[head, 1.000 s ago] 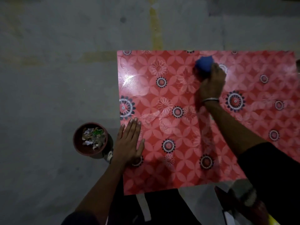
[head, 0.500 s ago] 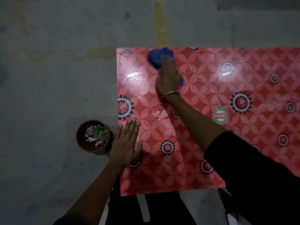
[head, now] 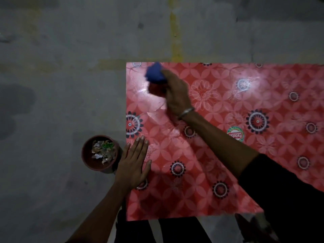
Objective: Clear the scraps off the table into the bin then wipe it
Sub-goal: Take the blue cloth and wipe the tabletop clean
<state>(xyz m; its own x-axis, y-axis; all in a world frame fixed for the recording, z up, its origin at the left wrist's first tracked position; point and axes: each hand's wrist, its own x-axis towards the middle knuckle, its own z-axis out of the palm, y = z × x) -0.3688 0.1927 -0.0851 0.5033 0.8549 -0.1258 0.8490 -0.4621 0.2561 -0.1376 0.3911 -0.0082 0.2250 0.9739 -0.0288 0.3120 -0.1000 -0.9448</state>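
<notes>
right hand [head: 177, 95] grips the blue cloth [head: 155, 72] at the table [head: 228, 199]'s far left corner; left hand [head: 134, 163] flat, bracing. scraps [head: 103, 150] sit in the bin [head: 87, 155]. best to press evenly, overlap passes.

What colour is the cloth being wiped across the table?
Blue. The cloth shows in the head view, bunched in the right hand.

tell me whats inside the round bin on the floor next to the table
The bin holds crumpled pale paper scraps and one green bit. They cover its bottom, so anything beneath them cannot be seen.
</notes>
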